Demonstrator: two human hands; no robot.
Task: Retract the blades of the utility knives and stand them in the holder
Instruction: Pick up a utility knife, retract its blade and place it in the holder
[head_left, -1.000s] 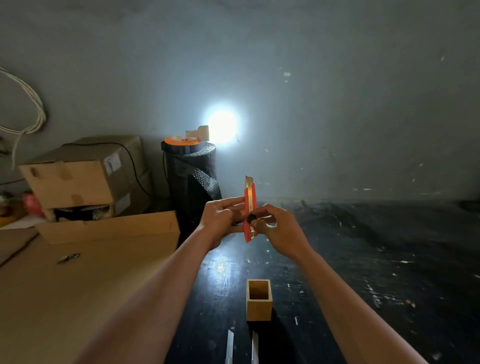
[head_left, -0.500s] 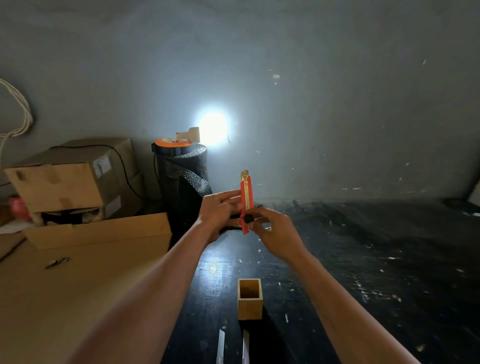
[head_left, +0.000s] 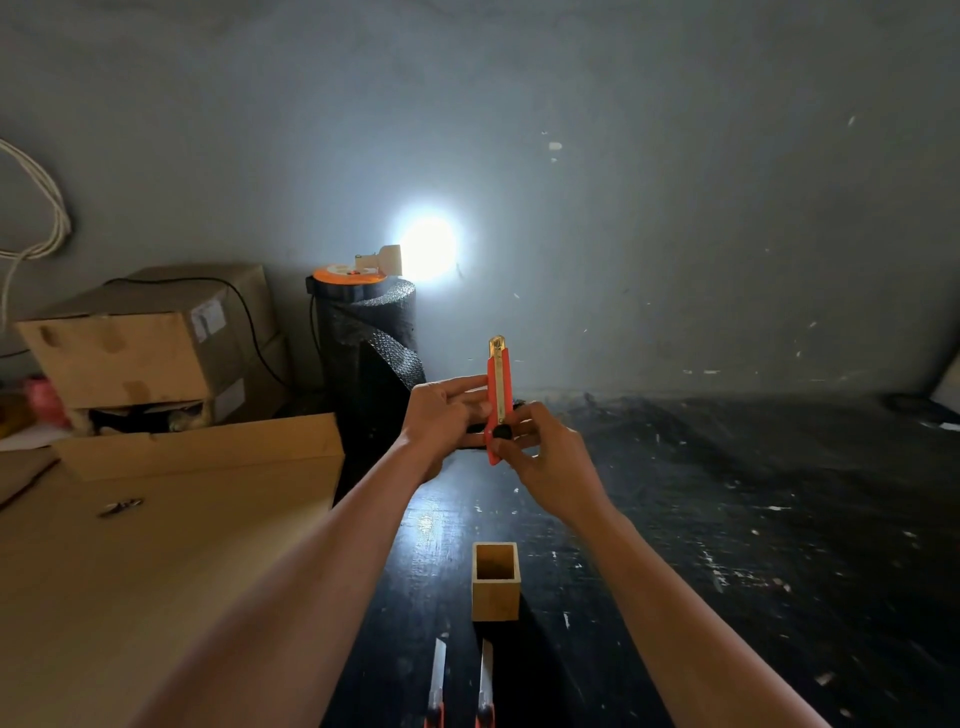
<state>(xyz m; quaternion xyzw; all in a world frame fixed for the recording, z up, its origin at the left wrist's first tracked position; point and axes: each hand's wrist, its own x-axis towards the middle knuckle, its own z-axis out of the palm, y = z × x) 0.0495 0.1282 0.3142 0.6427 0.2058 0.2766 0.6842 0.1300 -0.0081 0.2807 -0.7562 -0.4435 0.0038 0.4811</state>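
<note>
I see the black tabletop (head_left: 727, 519) carrying a square wooden holder (head_left: 495, 581) near its front edge. Above it, my left hand (head_left: 441, 421) and right hand (head_left: 545, 457) both grip 1 upright orange utility knife (head_left: 497, 384), yellowish tip up. 2 more knives (head_left: 485, 680) lie at that edge, blades out.

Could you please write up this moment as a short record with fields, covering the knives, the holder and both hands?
held knife: orange utility knife, upright, no blade showing past its tip
left hand: grips the knife body
right hand: thumb at the black slider knob
holder: wooden box, open top, nothing seen inside
waiting knives: two knives on the dark table near the holder, blades extended
</note>
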